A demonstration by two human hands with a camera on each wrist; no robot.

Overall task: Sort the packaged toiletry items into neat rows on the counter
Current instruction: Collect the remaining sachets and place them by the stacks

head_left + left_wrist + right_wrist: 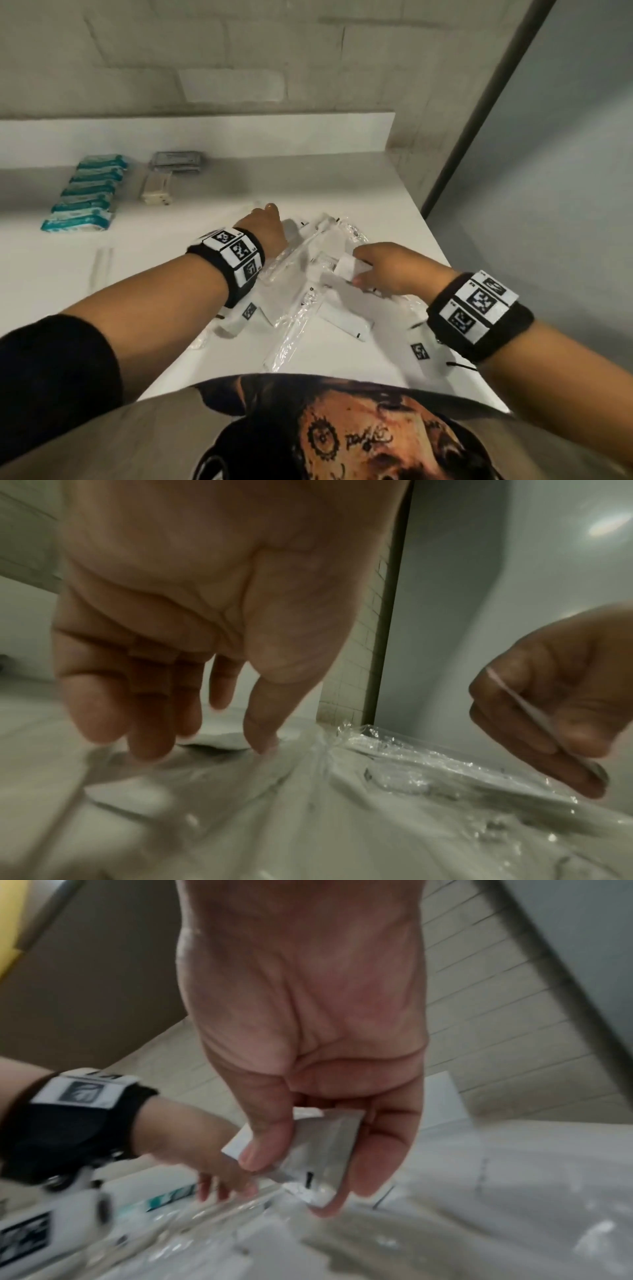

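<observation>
A loose pile of clear-wrapped toiletry packets (308,274) and flat white sachets (342,320) lies on the white counter (51,274) in front of me. My right hand (383,267) pinches a small white sachet (322,1148) between thumb and fingers just above the pile. My left hand (265,222) reaches over the far left side of the pile, fingers relaxed and pointing down (154,723), thumb tip touching clear wrap (428,764). It holds nothing that I can see.
A row of several teal-and-white packets (87,193) runs along the back left. Beside it lie a cream packet (156,186) and a grey packet (176,161). A low white ledge (205,133) backs the counter. The counter's right edge (445,274) drops off near my right hand.
</observation>
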